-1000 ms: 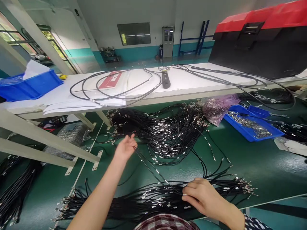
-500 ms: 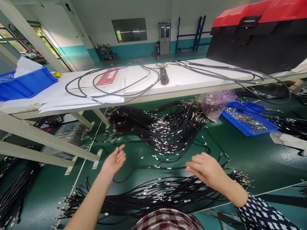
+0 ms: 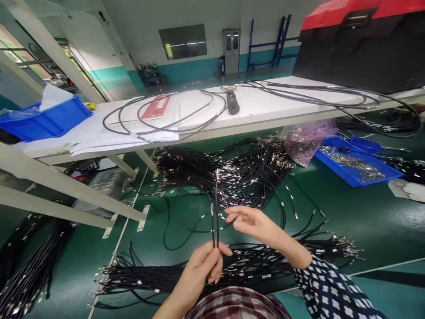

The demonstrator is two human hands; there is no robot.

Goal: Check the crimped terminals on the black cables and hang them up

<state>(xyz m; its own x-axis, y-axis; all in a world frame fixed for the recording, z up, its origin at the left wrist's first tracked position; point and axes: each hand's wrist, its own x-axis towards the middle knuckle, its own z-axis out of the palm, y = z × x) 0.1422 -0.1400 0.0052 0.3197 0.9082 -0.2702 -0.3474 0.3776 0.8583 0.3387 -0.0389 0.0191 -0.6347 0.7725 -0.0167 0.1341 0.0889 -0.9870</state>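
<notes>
My left hand (image 3: pixel 205 265) pinches two thin black cables (image 3: pixel 215 226) between thumb and fingers, low in front of my body. Their ends point upward; one reaches higher than the other, and both have bare coppery or metal tips. Just right of these cables is my right hand (image 3: pixel 255 223), its fingers loosely stretched toward them, with nothing visible in its grasp. A long bundle of black cables (image 3: pixel 149 277) with white labels lies under my hands. Beyond them spreads a larger heap of labelled black cables (image 3: pixel 192 170) on the green tabletop (image 3: pixel 186 206).
A white shelf (image 3: pixel 265 104) crosses above the table, bearing coiled cables, an adjustable wrench (image 3: pixel 233 103), a blue bin (image 3: pixel 63 119) and a red-black toolbox (image 3: pixel 358 57). At right are a blue tray (image 3: pixel 352 166) of metal parts and a pink bag (image 3: pixel 307 139). Shelf legs (image 3: pixel 126 208) stand left.
The left hand has come right and down and now holds two cables upright. My right hand, earlier gripping cables stretched sideways, has moved left and opened. The view has shifted slightly.
</notes>
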